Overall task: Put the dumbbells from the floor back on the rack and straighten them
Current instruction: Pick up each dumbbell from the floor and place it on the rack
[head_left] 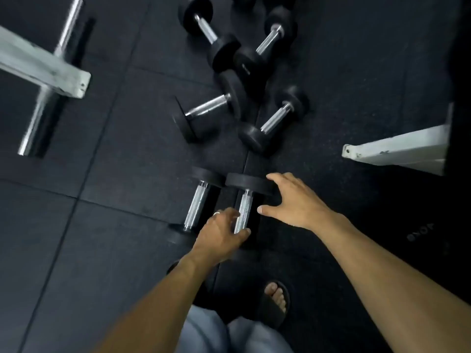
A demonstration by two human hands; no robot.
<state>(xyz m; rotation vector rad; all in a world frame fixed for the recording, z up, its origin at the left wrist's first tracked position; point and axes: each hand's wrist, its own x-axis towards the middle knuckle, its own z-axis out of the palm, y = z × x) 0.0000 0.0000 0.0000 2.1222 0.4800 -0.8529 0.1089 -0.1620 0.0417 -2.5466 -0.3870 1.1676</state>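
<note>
Two hands reach low: your left hand curls around the near dumbbell handle; your right hand, spread wide, touches its twelve-o'clock head.

Both bare arms reach forward and down. The left hand, a ring on one finger, curls its fingers and thumb around a bar. The right hand is spread, fingers straight, thumb pointing left.

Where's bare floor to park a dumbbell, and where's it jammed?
Bare mat lies left of the near pair of dumbbells, below the white frame foot. Another patch sits under the right white foot. The pile of dumbbells ahead is crowded.
</note>
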